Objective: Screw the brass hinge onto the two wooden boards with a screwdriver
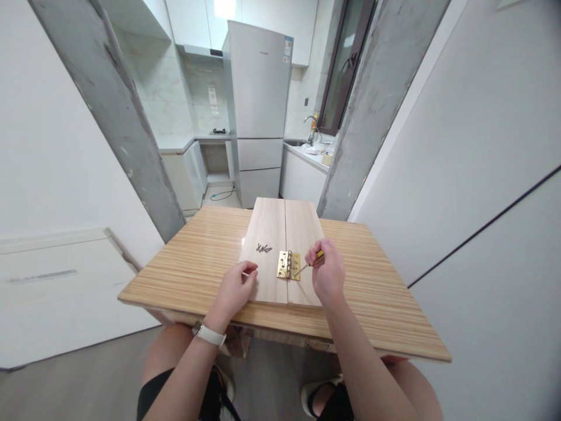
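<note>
A yellow-and-black-handled screwdriver is gripped in my right hand. Its thin shaft slants down to the left, with the tip at the lower part of a brass hinge's right leaf. That hinge lies opened flat across the seam between two pale wooden boards, the left board and the right board. Several small screws lie loose on the left board. My left hand rests by that board's near left edge, fingers loosely curled and thumb apart, with nothing visible in it.
The boards lie on a striped wooden table with its near edge above my knees. Past it stand a grey fridge and a counter with a sink faucet. White panels flank both sides.
</note>
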Tool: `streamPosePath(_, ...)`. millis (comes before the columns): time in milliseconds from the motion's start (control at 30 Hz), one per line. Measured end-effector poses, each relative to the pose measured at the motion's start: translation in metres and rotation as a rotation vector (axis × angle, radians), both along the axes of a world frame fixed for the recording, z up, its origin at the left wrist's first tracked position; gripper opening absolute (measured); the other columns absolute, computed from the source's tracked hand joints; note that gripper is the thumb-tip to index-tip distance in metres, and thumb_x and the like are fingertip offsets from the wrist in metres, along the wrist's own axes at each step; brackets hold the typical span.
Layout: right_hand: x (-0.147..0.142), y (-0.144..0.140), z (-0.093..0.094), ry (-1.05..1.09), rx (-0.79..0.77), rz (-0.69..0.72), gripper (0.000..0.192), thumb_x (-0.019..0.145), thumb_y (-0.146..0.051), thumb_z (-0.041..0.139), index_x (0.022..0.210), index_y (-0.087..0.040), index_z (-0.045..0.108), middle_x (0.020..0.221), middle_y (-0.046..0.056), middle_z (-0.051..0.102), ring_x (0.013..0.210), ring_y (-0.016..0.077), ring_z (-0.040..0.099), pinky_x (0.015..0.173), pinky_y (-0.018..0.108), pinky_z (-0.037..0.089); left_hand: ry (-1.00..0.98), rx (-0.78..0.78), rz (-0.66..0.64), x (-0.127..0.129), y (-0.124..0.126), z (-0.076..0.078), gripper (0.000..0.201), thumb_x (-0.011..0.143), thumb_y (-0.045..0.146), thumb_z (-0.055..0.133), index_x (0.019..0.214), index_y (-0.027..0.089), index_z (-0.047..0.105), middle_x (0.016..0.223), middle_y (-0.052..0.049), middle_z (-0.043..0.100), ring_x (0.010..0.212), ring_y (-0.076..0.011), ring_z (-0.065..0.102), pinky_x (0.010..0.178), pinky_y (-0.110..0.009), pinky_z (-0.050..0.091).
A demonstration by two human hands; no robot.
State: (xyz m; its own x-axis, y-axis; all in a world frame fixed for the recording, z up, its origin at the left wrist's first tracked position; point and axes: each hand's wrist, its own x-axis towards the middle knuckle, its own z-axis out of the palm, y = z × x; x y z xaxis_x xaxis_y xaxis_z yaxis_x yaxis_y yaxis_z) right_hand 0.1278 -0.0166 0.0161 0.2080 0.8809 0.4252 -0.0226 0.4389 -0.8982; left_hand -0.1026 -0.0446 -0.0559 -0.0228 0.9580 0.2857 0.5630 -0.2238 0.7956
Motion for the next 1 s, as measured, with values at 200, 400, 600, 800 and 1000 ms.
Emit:
streamPosePath(200,-0.005,-0.001,-0.001,-0.048,-0.017,0.015,0.045,0.098,-0.061,0.041,0.07,-0.026,0.042,0.059,-0.002,0.047,0.056,0.017,0.05,0.057,0.032,0.046,-0.013,-0.01,0.009,-0.001,-0.004,-0.001,0.02,0.094,0.03,0.057,0.102,0.022,0.073,0.1,-0.007,0.078,0.092,-0.023,0.072,0.086,-0.036,0.055)
streamPosePath(400,-0.007,-0.002,-0.001,-0.06,-0.022,0.017,0.046,0.098,-0.061,0.042,0.069,-0.026,0.043,0.06,-0.001,0.047,0.058,0.0176,0.049,0.059,0.033,0.046,-0.009,-0.011,-0.001,0.001,-0.004,0.0,0.02,0.095,0.029,0.056,0.103,0.022,0.073,0.101,-0.006,0.077,0.094,-0.0228,0.071,0.087,-0.036,0.054)
streamPosePath(600,-0.004,-0.003,0.0,-0.058,-0.019,0.025,0.045,0.098,-0.061,0.042,0.07,-0.026,0.045,0.06,-0.001,0.047,0.058,0.018,0.049,0.059,0.033,0.045,-0.009,-0.007,-0.012,0.003,-0.005,0.001,0.019,0.095,0.029,0.056,0.101,0.022,0.073,0.1,-0.006,0.077,0.093,-0.0228,0.071,0.087,-0.035,0.054)
streamPosePath(800,-0.005,-0.004,0.0,-0.07,-0.042,0.046,0.044,0.099,-0.057,0.043,0.07,-0.025,0.047,0.061,-0.001,0.048,0.059,0.0177,0.049,0.06,0.032,0.045,-0.011,-0.022,-0.017,0.007,-0.004,0.004,0.018,0.095,0.028,0.056,0.101,0.023,0.073,0.1,-0.006,0.077,0.093,-0.0225,0.071,0.086,-0.036,0.053)
streamPosePath(1000,-0.009,-0.009,0.012,-0.088,-0.116,0.148,0.033,0.097,-0.043,0.054,0.072,-0.022,0.056,0.072,0.001,0.058,0.067,0.0171,0.052,0.063,0.03,0.043,-0.016,0.001,-0.024,0.009,-0.004,0.002,0.019,0.095,0.028,0.056,0.102,0.022,0.073,0.101,-0.006,0.077,0.094,-0.0227,0.071,0.088,-0.036,0.053)
